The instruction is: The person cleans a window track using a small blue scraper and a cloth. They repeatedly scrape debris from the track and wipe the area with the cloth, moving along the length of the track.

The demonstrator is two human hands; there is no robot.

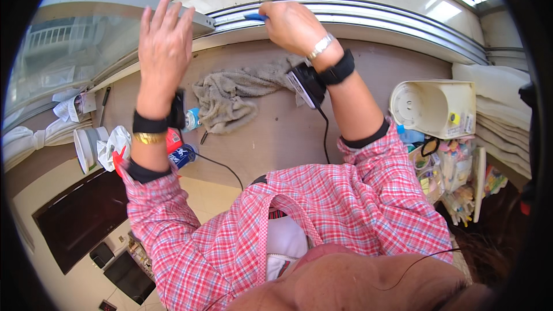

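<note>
My right hand (294, 26) is closed on a slim blue tool (256, 16), its tip over the silver sliding-window track (357, 16). Most of the tool is hidden in my fingers, so its kind cannot be made out. My left hand (165, 43) has its fingers stretched out and slightly apart, with nothing in it. It overlaps the frame of the glass sliding panel (124, 0); whether it touches it I cannot tell. A crumpled grey towel (230, 95) lies on the brown sill between my forearms.
At the right, a cream plastic bin (435, 106) lies on its side beside bagged items (455, 170) and a white curtain (495, 115). By my left forearm are a blue container (183, 155) and a white plastic bag (115, 147). Black cables (216, 164) hang from both wrist straps.
</note>
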